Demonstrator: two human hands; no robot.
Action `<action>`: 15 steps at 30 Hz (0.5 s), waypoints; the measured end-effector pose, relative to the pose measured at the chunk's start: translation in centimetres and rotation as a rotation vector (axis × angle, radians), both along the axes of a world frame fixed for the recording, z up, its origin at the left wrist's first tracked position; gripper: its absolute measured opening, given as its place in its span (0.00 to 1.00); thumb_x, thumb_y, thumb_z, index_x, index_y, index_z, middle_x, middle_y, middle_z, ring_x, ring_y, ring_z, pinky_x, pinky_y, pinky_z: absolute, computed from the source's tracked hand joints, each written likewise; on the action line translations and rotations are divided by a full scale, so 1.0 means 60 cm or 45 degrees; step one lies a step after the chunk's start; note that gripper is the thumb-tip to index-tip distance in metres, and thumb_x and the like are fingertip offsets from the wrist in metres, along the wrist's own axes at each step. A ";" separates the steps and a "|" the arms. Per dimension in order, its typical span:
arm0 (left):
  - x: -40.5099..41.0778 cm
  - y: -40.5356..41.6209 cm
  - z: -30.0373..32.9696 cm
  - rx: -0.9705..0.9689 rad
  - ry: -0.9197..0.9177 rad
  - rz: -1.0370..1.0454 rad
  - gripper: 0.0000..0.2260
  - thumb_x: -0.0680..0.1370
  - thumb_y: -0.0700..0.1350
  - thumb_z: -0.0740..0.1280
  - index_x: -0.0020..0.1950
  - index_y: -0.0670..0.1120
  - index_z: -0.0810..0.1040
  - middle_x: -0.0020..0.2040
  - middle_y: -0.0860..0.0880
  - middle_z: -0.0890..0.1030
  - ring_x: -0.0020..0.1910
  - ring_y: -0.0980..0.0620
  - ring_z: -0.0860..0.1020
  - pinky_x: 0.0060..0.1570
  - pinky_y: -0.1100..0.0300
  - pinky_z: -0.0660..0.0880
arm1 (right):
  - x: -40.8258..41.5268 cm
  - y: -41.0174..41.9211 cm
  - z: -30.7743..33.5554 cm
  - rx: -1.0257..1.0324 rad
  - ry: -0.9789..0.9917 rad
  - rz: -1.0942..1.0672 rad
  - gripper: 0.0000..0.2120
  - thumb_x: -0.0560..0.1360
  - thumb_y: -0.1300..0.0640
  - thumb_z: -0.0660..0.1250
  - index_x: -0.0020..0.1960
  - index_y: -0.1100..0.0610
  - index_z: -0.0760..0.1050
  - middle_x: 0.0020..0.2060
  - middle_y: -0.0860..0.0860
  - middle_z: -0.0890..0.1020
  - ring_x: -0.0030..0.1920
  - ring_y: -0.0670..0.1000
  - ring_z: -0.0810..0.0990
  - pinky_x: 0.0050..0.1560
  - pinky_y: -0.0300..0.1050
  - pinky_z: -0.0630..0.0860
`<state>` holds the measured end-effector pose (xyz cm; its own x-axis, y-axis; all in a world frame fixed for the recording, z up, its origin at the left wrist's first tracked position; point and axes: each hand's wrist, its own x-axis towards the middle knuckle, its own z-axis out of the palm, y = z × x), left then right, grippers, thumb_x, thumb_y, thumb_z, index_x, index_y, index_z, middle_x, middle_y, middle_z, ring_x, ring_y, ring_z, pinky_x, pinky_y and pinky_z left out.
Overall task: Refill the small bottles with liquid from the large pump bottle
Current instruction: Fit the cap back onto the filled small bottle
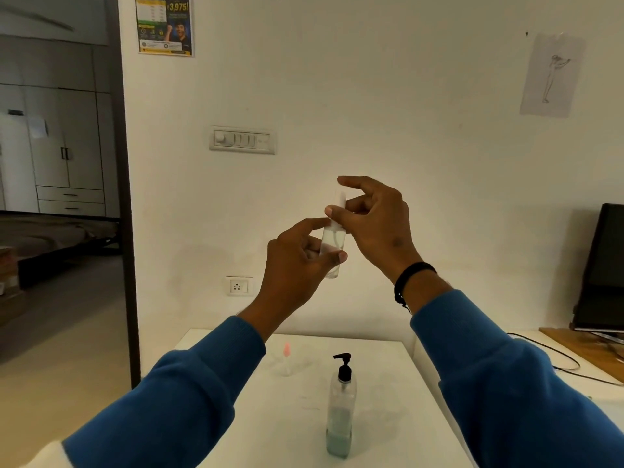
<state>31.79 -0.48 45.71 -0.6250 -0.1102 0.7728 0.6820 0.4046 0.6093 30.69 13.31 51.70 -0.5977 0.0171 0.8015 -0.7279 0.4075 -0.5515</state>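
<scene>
Left hand grips small clear bottle upright, held mid-air well above table; right hand pinches its white spray top w/ thumb + fingers. Risk: top pops free, liquid slops (or bottle slips). Pump bottle stands below, near front edge; second small bottle further back. Plenty of air room btwn hands and table.

A home room; wardrobe and bed through the doorway; monitor on a side desk
</scene>
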 end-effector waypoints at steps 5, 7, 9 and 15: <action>0.002 0.003 0.004 0.005 0.009 0.026 0.23 0.72 0.47 0.80 0.65 0.48 0.80 0.43 0.53 0.84 0.41 0.56 0.84 0.40 0.75 0.76 | 0.007 -0.008 0.005 0.012 0.049 -0.050 0.16 0.71 0.54 0.80 0.57 0.53 0.83 0.36 0.46 0.83 0.39 0.46 0.83 0.47 0.42 0.83; 0.001 0.002 0.004 0.001 0.008 0.047 0.23 0.72 0.48 0.80 0.65 0.47 0.80 0.43 0.53 0.84 0.40 0.56 0.84 0.39 0.75 0.75 | 0.007 -0.011 0.006 0.039 0.056 -0.071 0.16 0.71 0.53 0.81 0.56 0.54 0.81 0.35 0.44 0.81 0.36 0.43 0.80 0.42 0.35 0.79; 0.001 0.001 0.004 -0.002 0.009 0.069 0.23 0.72 0.48 0.80 0.65 0.47 0.80 0.42 0.54 0.83 0.39 0.58 0.82 0.39 0.77 0.74 | 0.007 -0.013 0.009 0.071 0.028 -0.079 0.16 0.72 0.53 0.80 0.55 0.54 0.79 0.36 0.46 0.81 0.36 0.43 0.81 0.38 0.30 0.76; 0.002 -0.005 0.008 0.025 -0.019 0.072 0.24 0.71 0.47 0.81 0.65 0.46 0.80 0.44 0.50 0.85 0.40 0.55 0.83 0.39 0.76 0.75 | 0.004 -0.017 0.014 0.070 -0.064 -0.052 0.11 0.75 0.61 0.74 0.57 0.54 0.81 0.43 0.47 0.84 0.45 0.46 0.84 0.50 0.45 0.84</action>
<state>31.92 -0.77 46.20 -0.6288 -0.1608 0.7607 0.6489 0.4304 0.6274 30.91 12.29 52.56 -0.6369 -0.0007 0.7709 -0.6819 0.4671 -0.5629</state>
